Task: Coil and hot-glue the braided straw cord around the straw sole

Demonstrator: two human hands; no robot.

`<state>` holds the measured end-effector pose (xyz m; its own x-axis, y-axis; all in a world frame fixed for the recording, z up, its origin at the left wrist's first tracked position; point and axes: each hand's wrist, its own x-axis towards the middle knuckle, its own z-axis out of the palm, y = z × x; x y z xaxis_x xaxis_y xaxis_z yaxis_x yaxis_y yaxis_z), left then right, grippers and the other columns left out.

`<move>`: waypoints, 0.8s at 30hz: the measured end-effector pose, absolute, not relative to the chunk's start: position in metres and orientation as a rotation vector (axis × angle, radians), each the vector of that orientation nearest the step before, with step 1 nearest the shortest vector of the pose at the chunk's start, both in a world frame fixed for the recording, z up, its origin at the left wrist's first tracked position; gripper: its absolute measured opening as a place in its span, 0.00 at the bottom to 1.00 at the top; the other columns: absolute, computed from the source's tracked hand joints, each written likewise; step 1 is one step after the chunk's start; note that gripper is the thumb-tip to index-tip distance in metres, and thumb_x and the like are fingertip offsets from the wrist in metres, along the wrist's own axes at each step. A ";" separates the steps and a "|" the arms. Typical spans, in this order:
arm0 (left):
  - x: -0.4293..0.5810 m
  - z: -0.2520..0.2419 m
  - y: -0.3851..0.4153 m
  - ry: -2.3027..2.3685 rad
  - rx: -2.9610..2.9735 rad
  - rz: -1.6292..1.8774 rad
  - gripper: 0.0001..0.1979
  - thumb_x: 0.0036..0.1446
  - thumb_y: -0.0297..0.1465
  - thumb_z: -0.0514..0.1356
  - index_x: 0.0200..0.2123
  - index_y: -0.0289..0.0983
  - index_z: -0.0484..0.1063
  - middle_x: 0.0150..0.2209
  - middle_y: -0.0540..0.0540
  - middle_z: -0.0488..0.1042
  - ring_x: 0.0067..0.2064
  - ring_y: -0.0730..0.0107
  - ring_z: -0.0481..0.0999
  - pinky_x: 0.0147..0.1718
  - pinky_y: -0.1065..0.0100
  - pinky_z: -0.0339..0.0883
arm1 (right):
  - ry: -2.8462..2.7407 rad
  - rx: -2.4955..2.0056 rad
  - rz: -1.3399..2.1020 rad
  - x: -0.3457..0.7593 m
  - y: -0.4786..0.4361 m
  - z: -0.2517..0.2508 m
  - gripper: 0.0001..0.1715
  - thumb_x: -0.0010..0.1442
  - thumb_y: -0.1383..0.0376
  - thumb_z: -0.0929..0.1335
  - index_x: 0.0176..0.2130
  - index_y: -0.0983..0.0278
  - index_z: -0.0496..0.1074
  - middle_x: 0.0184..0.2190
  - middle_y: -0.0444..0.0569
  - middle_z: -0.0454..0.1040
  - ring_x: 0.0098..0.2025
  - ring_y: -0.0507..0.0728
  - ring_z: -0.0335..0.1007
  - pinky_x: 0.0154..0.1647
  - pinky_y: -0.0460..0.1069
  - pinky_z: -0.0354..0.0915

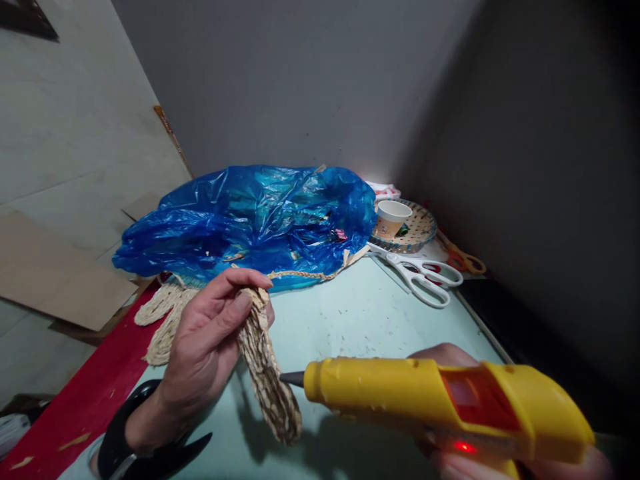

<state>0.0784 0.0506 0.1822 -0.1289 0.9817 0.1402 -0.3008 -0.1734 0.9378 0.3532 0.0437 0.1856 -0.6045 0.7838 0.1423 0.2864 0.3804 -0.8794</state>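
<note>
My left hand (210, 333) pinches the upper end of a flat, long coil of braided straw (270, 373), which hangs down over the table. In my right hand (445, 353) is a yellow hot glue gun (380, 387), gripped from behind and below, with a red light glowing on its side. The gun's dark nozzle (293, 379) points left at the coil's right edge, very near or touching it; I cannot tell which. Behind my left hand lie more looped straw braid pieces (167, 317) at the table's left side.
A blue plastic bag (240, 207) spreads across the back of the pale green table (340, 327). To its right are a woven tray (425, 227) with a paper cup (393, 219), white-handled scissors (420, 273) and orange-handled scissors (463, 259). Grey walls (340, 87) stand behind and right.
</note>
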 end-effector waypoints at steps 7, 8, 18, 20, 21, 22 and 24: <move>0.078 0.185 0.052 0.966 1.044 1.544 0.06 0.60 0.30 0.61 0.38 0.41 0.79 0.25 0.50 0.72 0.28 0.70 0.66 0.25 0.70 0.61 | -2.036 -0.901 1.253 0.361 0.040 0.174 0.13 0.61 0.50 0.69 0.41 0.54 0.76 0.18 0.41 0.75 0.13 0.54 0.68 0.11 0.43 0.65; 0.078 0.185 0.052 0.968 1.046 1.547 0.06 0.60 0.30 0.61 0.38 0.41 0.79 0.25 0.50 0.72 0.27 0.70 0.67 0.25 0.70 0.61 | -2.087 -0.902 1.219 0.360 0.041 0.176 0.13 0.61 0.50 0.69 0.41 0.53 0.75 0.18 0.40 0.74 0.13 0.54 0.67 0.10 0.43 0.65; 0.076 0.186 0.053 0.961 1.039 1.558 0.05 0.60 0.29 0.61 0.38 0.40 0.79 0.26 0.49 0.73 0.28 0.72 0.68 0.25 0.72 0.62 | -2.141 -0.879 1.169 0.351 0.046 0.189 0.09 0.61 0.49 0.68 0.39 0.48 0.74 0.22 0.41 0.77 0.16 0.57 0.73 0.14 0.45 0.70; 0.076 0.186 0.053 0.961 1.041 1.560 0.06 0.61 0.29 0.61 0.38 0.39 0.79 0.26 0.48 0.73 0.28 0.72 0.68 0.25 0.72 0.62 | -2.131 -0.890 1.171 0.354 0.045 0.187 0.10 0.61 0.49 0.68 0.39 0.48 0.74 0.23 0.42 0.78 0.18 0.58 0.74 0.14 0.45 0.71; 0.076 0.186 0.053 0.957 1.043 1.563 0.06 0.61 0.29 0.61 0.38 0.39 0.79 0.26 0.48 0.73 0.28 0.72 0.68 0.25 0.72 0.63 | -2.129 -0.871 1.172 0.356 0.044 0.186 0.11 0.61 0.48 0.68 0.39 0.48 0.75 0.24 0.42 0.79 0.19 0.58 0.75 0.15 0.45 0.71; 0.076 0.186 0.053 0.955 1.044 1.566 0.06 0.61 0.29 0.61 0.38 0.39 0.79 0.26 0.48 0.73 0.28 0.72 0.69 0.25 0.72 0.63 | -2.135 -0.857 1.165 0.359 0.044 0.183 0.11 0.61 0.47 0.68 0.40 0.48 0.75 0.24 0.42 0.79 0.19 0.58 0.76 0.15 0.45 0.71; 0.075 0.185 0.053 0.956 1.046 1.567 0.06 0.61 0.29 0.61 0.38 0.39 0.79 0.25 0.49 0.72 0.28 0.72 0.69 0.26 0.72 0.63 | -2.153 -0.848 1.140 0.363 0.043 0.178 0.13 0.62 0.46 0.67 0.42 0.47 0.74 0.21 0.41 0.78 0.18 0.58 0.75 0.15 0.45 0.72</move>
